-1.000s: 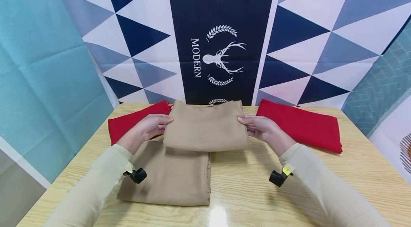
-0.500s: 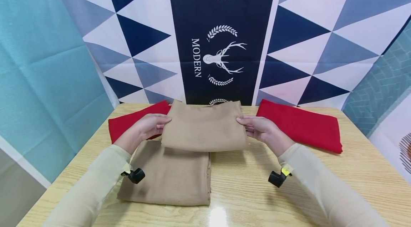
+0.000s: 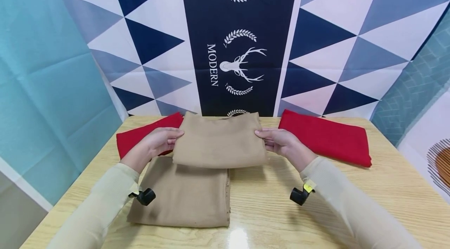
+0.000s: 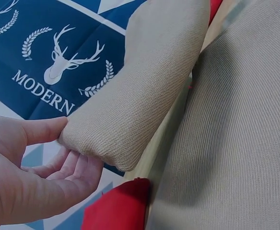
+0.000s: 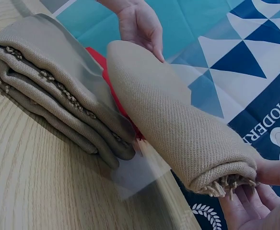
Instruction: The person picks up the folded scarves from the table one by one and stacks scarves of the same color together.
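Observation:
A folded beige cloth (image 3: pixel 219 143) hangs in the air above the table, held at both ends. My left hand (image 3: pixel 159 141) pinches its left end, thumb on top and fingers beneath, as the left wrist view shows. At the opposite end my right hand (image 3: pixel 281 143) grips it the same way; short fringe (image 5: pixel 226 184) pokes out of the fold there in the right wrist view. Below and toward me lies a second folded beige cloth (image 3: pixel 186 198) in several layers, its far edge partly hidden by the held one.
One folded red cloth (image 3: pixel 135 137) lies at the back left, partly behind my left hand. Another red cloth (image 3: pixel 330 139) rests at the back right of the wooden table (image 3: pixel 267 210). A patterned fabric backdrop (image 3: pixel 239 45) hangs behind the table's far edge.
Both hands have shifted slightly left with the held beige cloth. The head view has also moved a little. The cloths on the table stay where they were.

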A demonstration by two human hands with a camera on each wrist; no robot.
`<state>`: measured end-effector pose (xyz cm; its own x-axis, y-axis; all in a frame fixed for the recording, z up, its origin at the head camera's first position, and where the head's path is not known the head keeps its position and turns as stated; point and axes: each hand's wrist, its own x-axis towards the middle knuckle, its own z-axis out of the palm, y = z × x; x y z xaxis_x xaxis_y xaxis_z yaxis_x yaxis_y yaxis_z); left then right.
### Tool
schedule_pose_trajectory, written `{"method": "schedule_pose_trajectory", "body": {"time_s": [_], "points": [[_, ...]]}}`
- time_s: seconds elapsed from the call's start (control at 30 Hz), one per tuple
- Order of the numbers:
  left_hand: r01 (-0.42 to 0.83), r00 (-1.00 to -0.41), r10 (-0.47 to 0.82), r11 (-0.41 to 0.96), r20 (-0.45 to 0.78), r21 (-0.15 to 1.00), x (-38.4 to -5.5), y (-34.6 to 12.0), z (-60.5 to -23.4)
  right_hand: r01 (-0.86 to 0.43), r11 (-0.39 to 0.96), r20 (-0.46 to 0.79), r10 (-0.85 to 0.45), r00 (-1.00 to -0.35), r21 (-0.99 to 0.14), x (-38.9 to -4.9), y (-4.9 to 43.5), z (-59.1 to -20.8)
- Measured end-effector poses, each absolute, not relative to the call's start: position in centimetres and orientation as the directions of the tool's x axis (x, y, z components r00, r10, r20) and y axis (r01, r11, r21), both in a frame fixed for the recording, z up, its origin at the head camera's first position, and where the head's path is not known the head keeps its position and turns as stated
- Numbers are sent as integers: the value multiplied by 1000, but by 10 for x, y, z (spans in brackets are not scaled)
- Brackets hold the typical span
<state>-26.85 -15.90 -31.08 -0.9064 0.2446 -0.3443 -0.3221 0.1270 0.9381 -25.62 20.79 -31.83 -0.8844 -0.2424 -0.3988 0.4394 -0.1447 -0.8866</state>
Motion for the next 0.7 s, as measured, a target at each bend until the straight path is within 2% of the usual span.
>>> {"method": "schedule_pose_trajectory", "body": {"time_s": [0.7], "points": [[-322, -908, 231, 147, -349, 935, -263, -167, -313, 424, -132, -380, -269, -885, -896, -253, 200, -321]]}}
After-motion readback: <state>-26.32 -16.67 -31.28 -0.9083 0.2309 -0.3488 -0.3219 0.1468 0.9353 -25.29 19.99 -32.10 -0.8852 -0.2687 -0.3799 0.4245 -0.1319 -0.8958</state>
